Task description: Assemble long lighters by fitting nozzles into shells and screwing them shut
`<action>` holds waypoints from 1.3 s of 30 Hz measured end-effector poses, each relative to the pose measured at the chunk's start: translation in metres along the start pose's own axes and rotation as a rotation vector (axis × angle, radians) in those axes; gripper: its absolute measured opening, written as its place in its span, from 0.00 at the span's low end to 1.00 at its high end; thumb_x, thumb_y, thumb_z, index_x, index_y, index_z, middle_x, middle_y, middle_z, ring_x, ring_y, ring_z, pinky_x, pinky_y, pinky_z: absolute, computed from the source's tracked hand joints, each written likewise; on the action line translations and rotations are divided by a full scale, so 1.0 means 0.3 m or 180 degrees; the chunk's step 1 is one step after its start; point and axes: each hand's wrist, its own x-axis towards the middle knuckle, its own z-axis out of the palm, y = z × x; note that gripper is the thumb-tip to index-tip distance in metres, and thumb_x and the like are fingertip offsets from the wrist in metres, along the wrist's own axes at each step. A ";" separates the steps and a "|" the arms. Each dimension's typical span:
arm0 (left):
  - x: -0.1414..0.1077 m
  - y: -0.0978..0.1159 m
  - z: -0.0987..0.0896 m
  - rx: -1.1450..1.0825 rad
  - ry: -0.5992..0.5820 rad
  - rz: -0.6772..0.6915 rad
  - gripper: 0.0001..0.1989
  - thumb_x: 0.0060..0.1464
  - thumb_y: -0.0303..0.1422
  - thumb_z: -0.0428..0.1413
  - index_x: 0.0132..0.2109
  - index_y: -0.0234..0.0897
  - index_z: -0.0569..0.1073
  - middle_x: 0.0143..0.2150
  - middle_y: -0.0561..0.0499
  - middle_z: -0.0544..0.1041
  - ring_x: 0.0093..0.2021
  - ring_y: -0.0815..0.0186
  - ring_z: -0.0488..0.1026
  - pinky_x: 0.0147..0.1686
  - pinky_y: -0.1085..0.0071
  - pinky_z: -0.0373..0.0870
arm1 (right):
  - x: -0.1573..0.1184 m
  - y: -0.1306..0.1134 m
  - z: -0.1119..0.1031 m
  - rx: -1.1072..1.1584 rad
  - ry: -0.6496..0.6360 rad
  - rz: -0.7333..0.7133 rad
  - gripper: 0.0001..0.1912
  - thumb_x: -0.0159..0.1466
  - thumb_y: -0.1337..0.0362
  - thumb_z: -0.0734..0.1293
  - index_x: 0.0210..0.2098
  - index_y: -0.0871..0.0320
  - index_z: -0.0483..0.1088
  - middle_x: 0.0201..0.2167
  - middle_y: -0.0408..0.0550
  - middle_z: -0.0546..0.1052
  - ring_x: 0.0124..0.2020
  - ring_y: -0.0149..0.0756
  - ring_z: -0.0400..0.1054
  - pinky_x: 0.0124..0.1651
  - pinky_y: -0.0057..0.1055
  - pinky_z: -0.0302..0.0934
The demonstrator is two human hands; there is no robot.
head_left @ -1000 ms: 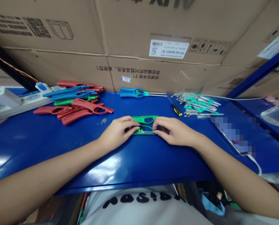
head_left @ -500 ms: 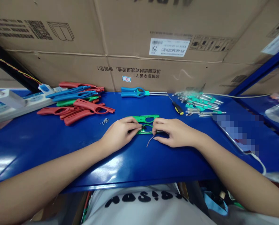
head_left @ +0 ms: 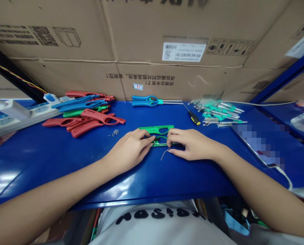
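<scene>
Two green plastic shell halves lie in front of me. The far half [head_left: 155, 129] rests on the table, partly behind my left hand. The near half [head_left: 160, 144] has small dark parts and a metal rod in it. My left hand [head_left: 131, 148] is closed on the near half's left end, thumb and index together. My right hand [head_left: 189, 144] grips its right end with fingers bent, and a thin brownish wire [head_left: 163, 155] sticks out below its fingertips. What lies under the fingers is hidden.
Red, blue and green shells [head_left: 98, 120] are piled left, near a power strip [head_left: 39, 110]. Small screws [head_left: 115, 132] lie closer. A blue lighter [head_left: 145, 101], a screwdriver [head_left: 194, 117], metal-and-teal rods [head_left: 224, 114] and a phone [head_left: 256, 144] sit behind and right. Cardboard [head_left: 85, 75] stands behind.
My left hand has shifted slightly down along the near green half, uncovering a little more of the far half. My right hand has barely moved.
</scene>
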 end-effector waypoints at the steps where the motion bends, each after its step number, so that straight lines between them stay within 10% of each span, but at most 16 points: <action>1: -0.001 0.001 0.001 -0.0030 -0.0006 -0.0002 0.16 0.67 0.31 0.51 0.55 0.34 0.77 0.46 0.41 0.77 0.45 0.57 0.74 0.46 0.58 0.75 | 0.000 -0.001 -0.001 0.0002 -0.0004 0.0004 0.05 0.66 0.63 0.66 0.41 0.55 0.71 0.42 0.46 0.75 0.37 0.34 0.70 0.38 0.30 0.59; 39: 0.002 -0.011 0.024 -0.0631 0.0075 -0.0049 0.13 0.63 0.30 0.56 0.53 0.33 0.77 0.47 0.42 0.77 0.48 0.57 0.75 0.50 0.57 0.74 | 0.000 -0.007 0.004 -0.0066 0.0080 0.0106 0.06 0.68 0.59 0.66 0.40 0.55 0.70 0.40 0.46 0.75 0.36 0.34 0.69 0.36 0.29 0.56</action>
